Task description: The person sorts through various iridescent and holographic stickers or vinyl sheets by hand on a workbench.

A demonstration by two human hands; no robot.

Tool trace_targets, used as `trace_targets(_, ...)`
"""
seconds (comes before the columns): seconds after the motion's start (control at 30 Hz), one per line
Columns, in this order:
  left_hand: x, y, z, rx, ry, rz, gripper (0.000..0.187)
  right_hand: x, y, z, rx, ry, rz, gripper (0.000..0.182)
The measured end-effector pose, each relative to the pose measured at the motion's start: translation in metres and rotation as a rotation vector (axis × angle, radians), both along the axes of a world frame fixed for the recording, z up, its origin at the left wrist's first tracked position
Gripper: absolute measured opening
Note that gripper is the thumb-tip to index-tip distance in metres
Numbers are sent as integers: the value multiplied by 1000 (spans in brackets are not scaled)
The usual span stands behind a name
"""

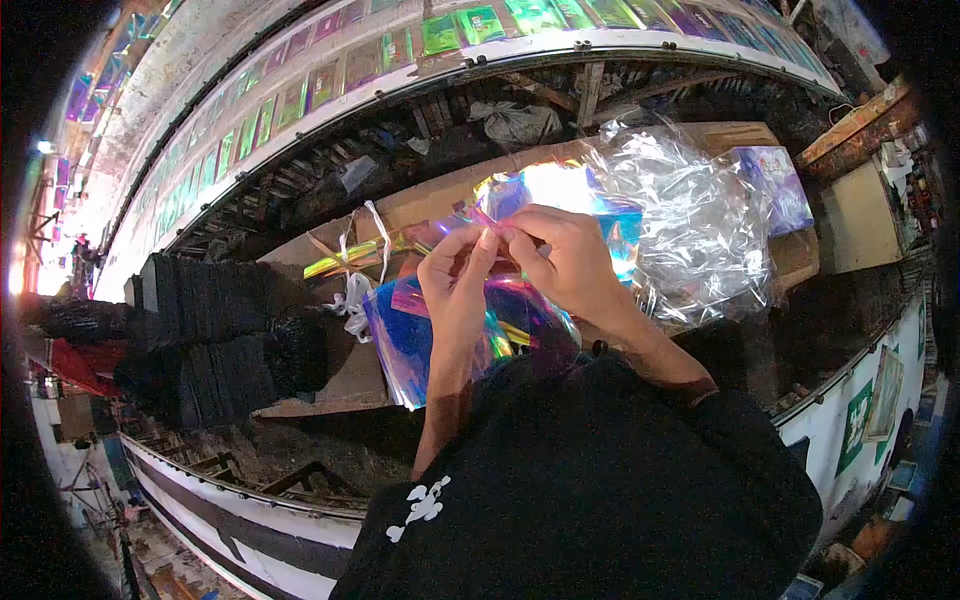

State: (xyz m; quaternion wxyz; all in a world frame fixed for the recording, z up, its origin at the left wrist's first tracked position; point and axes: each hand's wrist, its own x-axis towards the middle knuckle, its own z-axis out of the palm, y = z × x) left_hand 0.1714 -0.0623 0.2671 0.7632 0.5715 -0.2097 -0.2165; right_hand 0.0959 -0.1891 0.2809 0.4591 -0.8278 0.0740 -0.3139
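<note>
My left hand (458,275) and my right hand (562,252) meet over the cardboard, thumbs and fingertips pinched close together. Between them is a strip of pinkish, shiny iridescent film (487,222), part of which my fingers hide. Under and beside my wrists lies a stack of iridescent plastic sheets (400,345), blue with pink and yellow sheen. More bright reflective iridescent film (625,235) lies just behind my right hand. White ties (355,300) lie to the left of my left hand.
Crumpled clear plastic (690,220) covers the right of the cardboard (340,385), beside a purple packet (775,185). Black stacked bundles (215,335) stand at the left. Beyond runs a long rack edge (400,85) lined with green and purple packets (480,25).
</note>
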Motion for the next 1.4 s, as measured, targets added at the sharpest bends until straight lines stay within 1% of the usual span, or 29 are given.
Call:
trace_targets(0.17, 2, 2, -5, 8, -57, -1, 13, 1, -3, -2, 33, -8, 14, 20)
trace_targets(0.27, 2, 5, -4, -17, -100, -5, 12, -2, -5, 3, 83, 45, 53, 21)
trace_targets(0.33, 1, 6, 1, 74, -184, 25, 12, -3, -5, 5, 114, 85, 67, 22)
trace_targets(0.47, -4, 8, 10, 86, -192, 10, 13, -3, -4, 2, 164, 68, 74, 22)
trace_targets(0.53, -3, 8, 9, 167, -312, 53, 13, -2, -4, 0, 123, 11, 86, 22)
trace_targets(0.67, -1, 8, 10, 181, -343, 56, 13, -2, -4, 0, 112, 25, 90, 22)
trace_targets(0.73, 1, 8, 9, 200, -427, 59, 15, -3, -5, 0, 100, 26, 112, 21)
trace_targets(0.77, 1, 7, 11, 200, -427, 59, 15, -3, -4, 1, 100, 26, 112, 21)
trace_targets(0.83, 0, 6, 18, 309, -473, 58, 12, -4, -3, 2, 86, 89, 122, 22)
trace_targets(0.87, 2, 6, 17, 309, -474, 59, 12, -3, -3, 0, 86, 88, 122, 22)
trace_targets(0.93, 6, 7, 13, 456, -501, 50, 11, -2, -4, -7, 8, 2, 171, 24)
trace_targets(1.03, 2, 5, 22, 478, -576, 57, 16, -9, -6, -1, -52, 49, 227, 28)
trace_targets(1.17, 3, 1, 18, 480, -472, 32, 16, -9, -14, -11, -29, 33, 222, 28)
trace_targets(1.23, 6, 1, 14, 552, -560, 97, 16, -13, -17, -8, -52, 57, 302, 28)
trace_targets(1.27, 7, -1, 13, 634, -660, 102, 18, -14, -17, -14, -33, 32, 295, 27)
trace_targets(1.4, -6, -15, 18, 666, -724, 61, 20, -20, -24, -26, -20, 72, 264, 31)
